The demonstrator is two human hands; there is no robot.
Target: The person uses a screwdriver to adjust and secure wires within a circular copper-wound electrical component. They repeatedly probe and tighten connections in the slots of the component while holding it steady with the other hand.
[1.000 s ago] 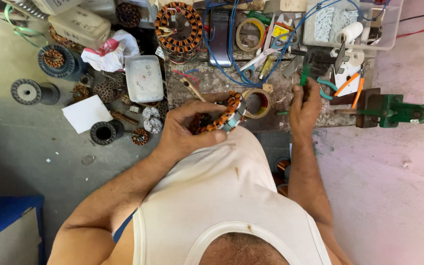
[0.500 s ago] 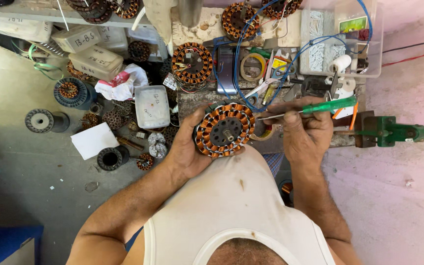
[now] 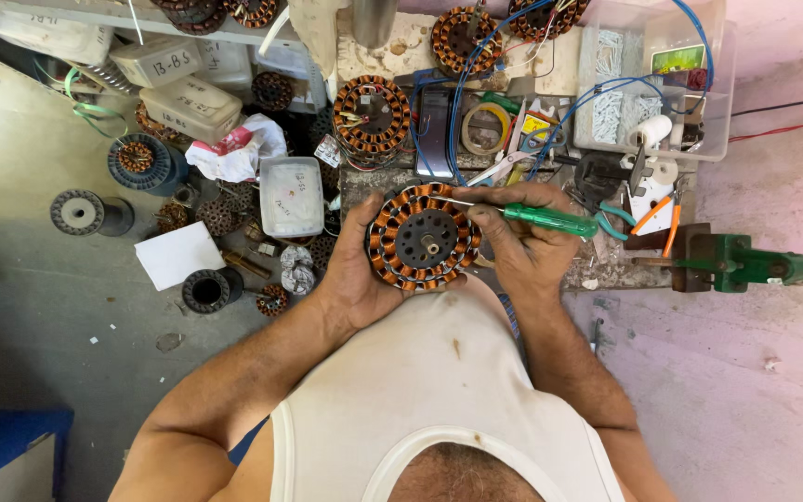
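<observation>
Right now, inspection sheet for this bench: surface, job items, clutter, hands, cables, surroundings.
Surface: worn, stained workbench, crowded.
Job's things: round motor stator with copper windings, held upright facing the camera; green-handled screwdriver, tip at the stator's upper rim.
Clutter: second stator, tape roll, scissors, plastic boxes, white paper, spools on the floor.
Hands: left hand cups the stator; right hand grips the screwdriver.
Cables: blue wires looping over the bench; red and black leads at right.
Surroundings: green vise, concrete floor.
</observation>
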